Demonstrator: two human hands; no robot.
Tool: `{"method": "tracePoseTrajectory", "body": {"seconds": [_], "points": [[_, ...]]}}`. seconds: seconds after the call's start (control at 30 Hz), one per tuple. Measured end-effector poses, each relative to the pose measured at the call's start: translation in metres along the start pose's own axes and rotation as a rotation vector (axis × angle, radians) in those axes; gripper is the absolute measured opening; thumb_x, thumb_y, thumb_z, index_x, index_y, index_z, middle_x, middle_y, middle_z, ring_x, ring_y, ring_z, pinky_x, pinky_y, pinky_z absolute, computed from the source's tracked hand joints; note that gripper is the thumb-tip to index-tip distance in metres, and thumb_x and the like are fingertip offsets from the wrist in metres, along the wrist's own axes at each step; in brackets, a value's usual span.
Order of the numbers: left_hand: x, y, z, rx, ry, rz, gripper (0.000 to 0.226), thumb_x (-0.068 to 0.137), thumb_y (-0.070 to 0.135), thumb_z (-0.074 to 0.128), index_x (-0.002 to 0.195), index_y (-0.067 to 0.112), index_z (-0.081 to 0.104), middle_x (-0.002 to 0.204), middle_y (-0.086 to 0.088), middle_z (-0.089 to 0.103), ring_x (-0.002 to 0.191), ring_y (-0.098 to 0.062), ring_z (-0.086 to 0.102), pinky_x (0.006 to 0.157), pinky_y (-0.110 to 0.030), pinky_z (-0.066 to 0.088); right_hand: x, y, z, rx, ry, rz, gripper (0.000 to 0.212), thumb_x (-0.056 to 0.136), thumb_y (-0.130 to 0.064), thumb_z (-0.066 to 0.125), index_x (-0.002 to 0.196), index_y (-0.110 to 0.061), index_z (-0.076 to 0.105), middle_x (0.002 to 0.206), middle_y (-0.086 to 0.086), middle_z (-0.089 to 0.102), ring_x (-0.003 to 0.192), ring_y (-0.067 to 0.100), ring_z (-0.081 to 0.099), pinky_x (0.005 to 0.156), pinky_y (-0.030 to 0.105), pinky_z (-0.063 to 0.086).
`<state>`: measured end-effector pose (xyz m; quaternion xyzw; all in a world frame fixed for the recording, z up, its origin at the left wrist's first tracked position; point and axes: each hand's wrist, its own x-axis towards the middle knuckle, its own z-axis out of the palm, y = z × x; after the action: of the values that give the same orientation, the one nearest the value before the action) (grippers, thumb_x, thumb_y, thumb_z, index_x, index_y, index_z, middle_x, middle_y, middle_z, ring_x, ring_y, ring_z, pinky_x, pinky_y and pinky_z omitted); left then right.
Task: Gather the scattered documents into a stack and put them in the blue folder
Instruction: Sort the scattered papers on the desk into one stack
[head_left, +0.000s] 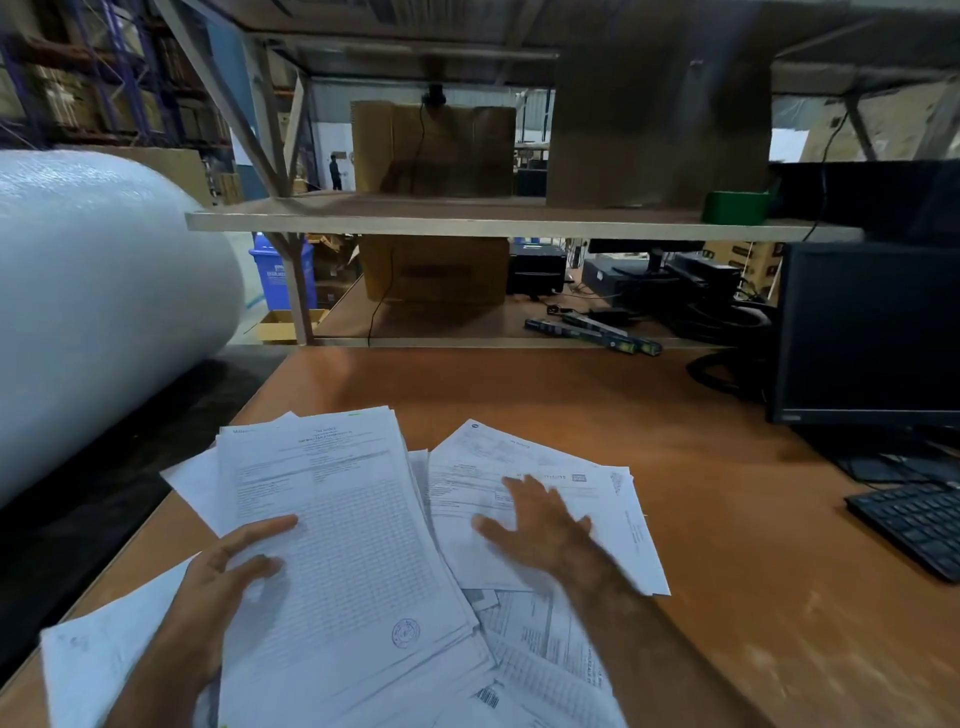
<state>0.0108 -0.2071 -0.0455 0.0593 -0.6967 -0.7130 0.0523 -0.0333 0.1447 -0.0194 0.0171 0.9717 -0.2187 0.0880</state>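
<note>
Head view looks down on an orange-brown wooden surface (701, 519) strewn with white printed paper documents (545, 649). At seven o'clock the left hand (228, 566) holds the left edge of a thick white stack of printed sheets (353, 545), thumb on top, grip clamped on it. At five o'clock the right hand (540, 525) lies flat, fingers spread apart, on loose white pages (613, 519). A black keyboard (914, 525) sits at three o'clock below a black monitor (867, 332).
</note>
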Motion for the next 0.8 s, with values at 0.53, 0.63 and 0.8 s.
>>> {"method": "tracePoseTrajectory", "body": {"seconds": [0.53,0.63,0.8], "points": [[0.003,-0.002,0.002,0.024,-0.011,0.009,0.040,0.087,-0.011,0.062,0.105,0.018,0.081,0.131,0.004,0.067,0.124,-0.021,0.056,0.097,-0.035,0.045,-0.019,0.048,-0.035,-0.285,-0.425,-0.335,0.070,0.096,-0.002,0.049,0.124,-0.066,0.044,0.165,-0.029,0.011,0.155,0.009,-0.010,0.116,0.066,-0.018],[0.003,-0.001,0.002,0.012,-0.005,-0.007,0.039,0.088,-0.012,0.061,0.105,0.017,0.081,0.133,0.003,0.066,0.126,-0.026,0.055,0.097,-0.038,0.046,-0.023,0.054,-0.025,-0.123,-0.262,-0.314,0.056,0.085,0.003,0.050,0.104,-0.048,0.064,0.153,-0.028,0.040,0.153,0.007,0.015,0.124,0.055,-0.001],[0.003,0.005,0.006,-0.010,-0.020,-0.003,0.036,0.089,-0.010,0.062,0.109,0.015,0.079,0.133,0.002,0.064,0.123,-0.025,0.055,0.085,-0.030,0.048,-0.026,0.055,-0.015,-0.111,0.209,0.135,0.057,0.090,-0.065,0.055,0.136,-0.033,0.045,0.137,0.005,0.053,0.126,0.030,0.052,0.100,0.041,0.048]]}}
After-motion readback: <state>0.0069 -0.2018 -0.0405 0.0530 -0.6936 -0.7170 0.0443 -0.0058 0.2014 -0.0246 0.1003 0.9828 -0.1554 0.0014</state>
